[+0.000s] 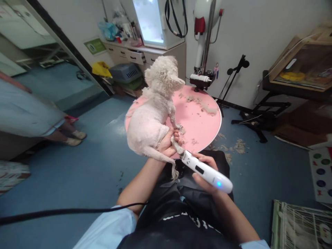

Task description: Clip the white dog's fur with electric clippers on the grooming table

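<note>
A closely shorn white dog (pixel 150 117) with a curly, unclipped head sits on the round pink grooming table (pixel 192 121), facing away from me. My left hand (pixel 169 143) reaches under its rear and is closed around one hind leg, whose paw (pixel 177 147) points toward me. The tail hangs over my left wrist. In my right hand (pixel 207 169) is a white hair clipper (pixel 206 171) with a lit blue light. The clipper's blade end touches or nearly touches the held paw; the exact contact is hidden.
Cut hair (pixel 204 107) lies on the table, and more tufts (pixel 240 146) are on the blue floor. A stand with a white bottle (pixel 201 78) rises behind the table. At left stands another person (pixel 28 107). A wire crate (pixel 302 224) sits at lower right.
</note>
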`<state>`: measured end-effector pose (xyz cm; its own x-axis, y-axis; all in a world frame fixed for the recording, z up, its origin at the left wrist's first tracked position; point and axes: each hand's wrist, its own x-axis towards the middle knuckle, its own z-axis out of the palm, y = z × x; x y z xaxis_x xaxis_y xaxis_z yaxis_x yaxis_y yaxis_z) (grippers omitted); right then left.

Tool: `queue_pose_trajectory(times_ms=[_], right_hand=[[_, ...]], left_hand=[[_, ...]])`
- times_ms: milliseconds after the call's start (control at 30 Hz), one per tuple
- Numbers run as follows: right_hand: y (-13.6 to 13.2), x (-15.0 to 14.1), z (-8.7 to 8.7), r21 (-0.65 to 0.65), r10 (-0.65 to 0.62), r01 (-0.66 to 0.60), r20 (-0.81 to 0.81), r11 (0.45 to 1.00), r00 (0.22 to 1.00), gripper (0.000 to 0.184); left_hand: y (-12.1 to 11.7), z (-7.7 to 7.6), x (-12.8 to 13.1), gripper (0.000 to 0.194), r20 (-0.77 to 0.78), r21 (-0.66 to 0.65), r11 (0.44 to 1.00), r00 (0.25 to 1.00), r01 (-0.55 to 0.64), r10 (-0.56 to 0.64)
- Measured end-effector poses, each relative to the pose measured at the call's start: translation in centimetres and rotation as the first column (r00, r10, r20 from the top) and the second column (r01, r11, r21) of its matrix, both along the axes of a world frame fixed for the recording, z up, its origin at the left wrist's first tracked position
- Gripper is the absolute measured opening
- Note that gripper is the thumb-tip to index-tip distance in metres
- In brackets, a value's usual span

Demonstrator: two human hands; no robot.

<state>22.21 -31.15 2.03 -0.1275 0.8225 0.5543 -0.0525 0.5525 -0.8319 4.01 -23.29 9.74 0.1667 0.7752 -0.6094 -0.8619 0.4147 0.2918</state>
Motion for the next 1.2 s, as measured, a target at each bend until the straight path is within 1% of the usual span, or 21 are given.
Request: queue_pose_trajectory(times_ms=[33, 133, 233, 333, 400, 433, 467, 500, 533, 567, 600, 667, 767, 833, 1033, 1200], right_hand=[[0.3, 0.3, -0.1, -0.063, 0.052, -0.055, -0.055, 0.996, 0.997, 0.036], [1.6, 0.9, -0.7, -0.163, 0.177, -0.203, -0.164, 0.965, 0.971, 0.042], [2.4, 1.2, -1.4, -0.239, 0.201, -0.250, -0.212, 0.938, 0.956, 0.050], [1.7, 1.3, -1.4, -0.246, 0.264, -0.318, -0.228, 0.916, 0.937, 0.053], [0.4, 1.3, -1.1, -0.213, 0.306, -0.339, -0.175, 0.916, 0.936, 0.049], [-0.5, 1.2, -0.9, -0.180, 0.289, -0.309, -0.132, 0.934, 0.948, 0.044], [-1.4, 1.0, -0.8, -0.135, 0.233, -0.243, -0.087, 0.961, 0.969, 0.040], [-2.3, 0.7, -0.8, -0.082, 0.137, -0.141, -0.052, 0.987, 0.989, 0.036], [-3.1, 0.3, -1.0, -0.027, 0.020, -0.021, -0.033, 0.999, 0.999, 0.036], [-3.7, -0.1, -1.2, 0.024, -0.088, 0.088, -0.026, 0.996, 0.996, 0.040], [-4.1, -0.6, -1.6, 0.063, -0.167, 0.168, -0.023, 0.984, 0.986, 0.044], [-4.4, -1.6, -2.5, 0.123, -0.255, 0.256, -0.026, 0.959, 0.967, 0.050], [-3.9, -2.7, -3.7, 0.201, -0.310, 0.313, -0.044, 0.928, 0.950, 0.052], [-3.5, -3.2, -4.1, 0.218, -0.324, 0.332, -0.073, 0.918, 0.943, 0.052], [-3.3, -4.1, -4.1, 0.179, -0.276, 0.290, -0.102, 0.940, 0.956, 0.056], [-3.2, -4.4, -4.5, 0.203, -0.304, 0.324, -0.127, 0.924, 0.944, 0.060]], left_hand=[[0.0, 0.0, 0.0, 0.033, 0.005, -0.003, 1.000, 1.000, 0.005, -0.005], [-0.1, -0.1, -0.1, 0.031, 0.007, -0.011, 1.000, 1.000, 0.005, -0.005], [-0.2, -0.1, 0.1, 0.028, -0.003, -0.023, 1.000, 1.000, 0.014, -0.014], [-0.2, -0.1, 0.2, 0.028, -0.009, -0.027, 1.000, 1.000, 0.009, -0.009], [-0.1, -0.1, 0.4, 0.031, -0.012, -0.030, 0.999, 1.000, -0.018, 0.017], [-0.1, -0.1, 0.4, 0.033, -0.012, -0.033, 0.999, 1.000, -0.029, 0.029], [-0.1, 0.0, 0.5, 0.036, -0.012, -0.035, 0.999, 0.999, -0.038, 0.037], [-0.1, 0.1, 0.6, 0.038, -0.011, -0.038, 0.998, 0.999, -0.041, 0.041], [-0.1, 0.3, 0.6, 0.039, -0.010, -0.040, 0.998, 0.999, -0.045, 0.045], [-0.1, 0.4, 0.7, 0.039, -0.008, -0.042, 0.998, 0.999, -0.049, 0.048], [-0.1, 0.6, 0.8, 0.038, -0.005, -0.042, 0.998, 0.999, -0.055, 0.054], [-0.2, 0.9, 1.0, 0.035, 0.007, -0.047, 0.996, 0.997, -0.070, 0.071], [-0.2, 1.1, 1.2, 0.035, 0.032, -0.065, 0.995, 0.996, -0.081, 0.083], [-0.2, 1.1, 1.1, 0.035, 0.052, -0.070, 0.994, 0.995, -0.078, 0.082], [-0.1, 0.5, 0.6, 0.033, 0.112, -0.042, 0.996, 0.991, -0.075, 0.080], [-0.1, 0.5, 0.4, 0.036, 0.090, -0.035, 0.997, 0.993, -0.068, 0.070]])
